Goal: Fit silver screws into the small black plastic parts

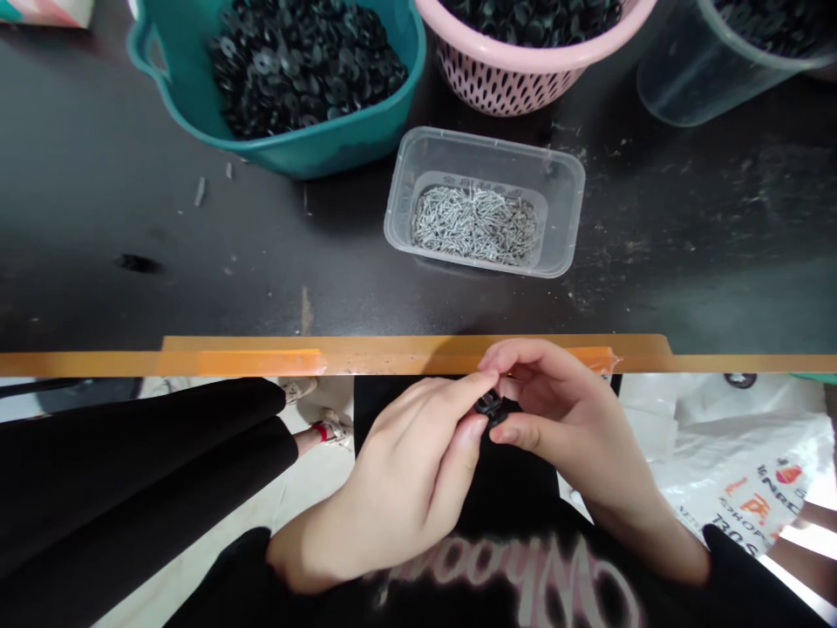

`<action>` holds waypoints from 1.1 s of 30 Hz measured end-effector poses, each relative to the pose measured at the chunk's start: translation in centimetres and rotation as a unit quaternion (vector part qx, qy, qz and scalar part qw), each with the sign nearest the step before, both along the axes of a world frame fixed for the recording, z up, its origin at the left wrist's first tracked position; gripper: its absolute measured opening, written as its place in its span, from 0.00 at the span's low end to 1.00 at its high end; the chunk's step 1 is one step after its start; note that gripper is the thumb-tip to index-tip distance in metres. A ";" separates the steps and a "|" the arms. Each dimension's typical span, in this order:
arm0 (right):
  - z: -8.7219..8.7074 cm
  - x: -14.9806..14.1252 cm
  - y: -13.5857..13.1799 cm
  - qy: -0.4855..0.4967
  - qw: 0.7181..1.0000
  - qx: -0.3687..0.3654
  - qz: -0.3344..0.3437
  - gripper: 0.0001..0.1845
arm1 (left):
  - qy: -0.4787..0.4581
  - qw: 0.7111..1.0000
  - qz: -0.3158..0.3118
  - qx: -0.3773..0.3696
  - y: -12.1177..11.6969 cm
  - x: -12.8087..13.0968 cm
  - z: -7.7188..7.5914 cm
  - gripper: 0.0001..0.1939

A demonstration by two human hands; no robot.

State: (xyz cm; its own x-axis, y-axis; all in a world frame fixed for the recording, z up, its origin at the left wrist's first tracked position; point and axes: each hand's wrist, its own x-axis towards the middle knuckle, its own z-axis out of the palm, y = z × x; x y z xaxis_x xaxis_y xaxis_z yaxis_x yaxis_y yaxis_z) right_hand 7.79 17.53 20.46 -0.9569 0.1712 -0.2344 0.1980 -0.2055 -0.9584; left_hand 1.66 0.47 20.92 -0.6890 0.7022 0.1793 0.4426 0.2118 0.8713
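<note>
Just off the table's near edge, my left hand (418, 462) and my right hand (562, 401) meet around a small black plastic part (490, 406). Thumb and fingers of the left hand pinch it from one side. The right thumb and fingertips close on it from the other, with the right fingers curled over. Much of the part is hidden by fingertips, so its exact kind does not show. Beyond the hands stands a clear plastic tub (484, 150) holding many small silver metal pins or screws (474, 225).
A teal basket (281, 157) and a pink basket (510, 83) hold black parts, as does a tilted clear container (680, 78). Orange tape (392, 356) lines the table edge. A black piece (136, 262) lies left. Another person's legs (196, 436) and a white sack (725, 462) flank me.
</note>
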 end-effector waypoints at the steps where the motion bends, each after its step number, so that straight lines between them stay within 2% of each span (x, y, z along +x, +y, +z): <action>1: 0.0 0.0 0.1 0.002 1.000 0.009 0.013 0.17 | -0.003 1.000 -0.001 0.004 0.0 0.0 0.0 0.20; 5: 0.0 0.1 0.4 0.007 0.996 0.048 0.070 0.19 | -0.022 0.999 -0.010 0.023 0.0 -0.2 0.0 0.20; 8: -0.1 0.3 0.2 0.005 0.996 0.053 0.078 0.21 | -0.057 0.998 -0.005 0.032 -0.1 -0.3 0.0 0.21; 12: -0.1 0.3 -0.4 0.035 0.995 0.090 0.001 0.20 | -0.147 0.988 0.016 0.053 -0.1 -0.4 -0.1 0.19; 14: 0.1 0.3 -0.6 0.071 0.988 0.131 -0.028 0.15 | -0.207 0.976 0.006 0.070 0.0 -0.6 -0.3 0.16; 17: 0.5 0.0 -0.4 0.093 0.984 0.151 -0.008 0.08 | -0.324 0.938 -0.037 0.115 0.1 -0.9 -0.8 0.10; 21: 0.9 -0.3 0.1 0.027 0.999 0.026 0.024 0.08 | -0.459 0.866 -0.061 0.191 0.2 -1.0 -1.7 0.06; 23: 0.9 -0.3 0.3 0.002 0.999 -0.008 0.040 0.07 | -0.480 0.849 -0.057 0.211 0.2 -0.9 -1.9 0.06; 25: 1.0 -0.3 0.6 -0.013 0.998 -0.012 0.059 0.09 | -0.481 0.847 -0.055 0.219 0.1 -0.8 -2.0 0.06; 33: 0.9 -0.1 1.2 0.000 0.993 0.089 0.072 0.08 | -0.490 0.840 -0.062 0.226 0.1 -0.8 -1.8 0.05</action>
